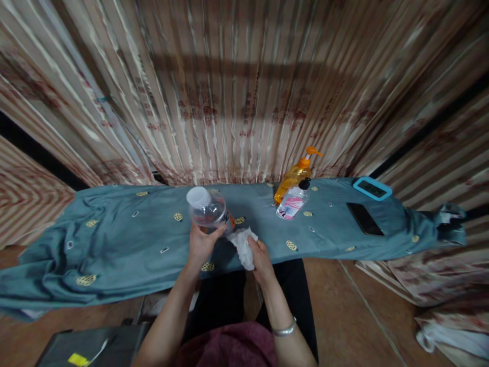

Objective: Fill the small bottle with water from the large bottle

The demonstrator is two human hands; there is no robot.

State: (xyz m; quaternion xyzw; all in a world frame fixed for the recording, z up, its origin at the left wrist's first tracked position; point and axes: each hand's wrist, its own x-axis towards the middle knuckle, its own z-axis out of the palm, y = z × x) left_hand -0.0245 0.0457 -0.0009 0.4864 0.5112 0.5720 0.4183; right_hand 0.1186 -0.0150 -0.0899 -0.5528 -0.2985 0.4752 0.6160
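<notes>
My left hand (204, 242) is wrapped round a clear plastic bottle (210, 210) with a white cap, tilted over the cloth-covered table. Part of an orange label shows on the bottle's right side. In my right hand (262, 257) is a crumpled white tissue (243, 245), pinched between thumb and fingers close to the bottle's lower end. Whether the tissue touches the bottle is hard to make out. To the right of both hands stand a clear pump bottle (292, 203) with a pink label and black top, and behind it an orange pump bottle (292, 179).
A teal cloth with yellow pineapple prints (126, 232) covers the narrow table. At its right end lie a black phone (364, 219) and a blue-framed digital clock (372, 188). Striped curtains (237, 92) hang behind. A dark box (95, 344) sits low at left.
</notes>
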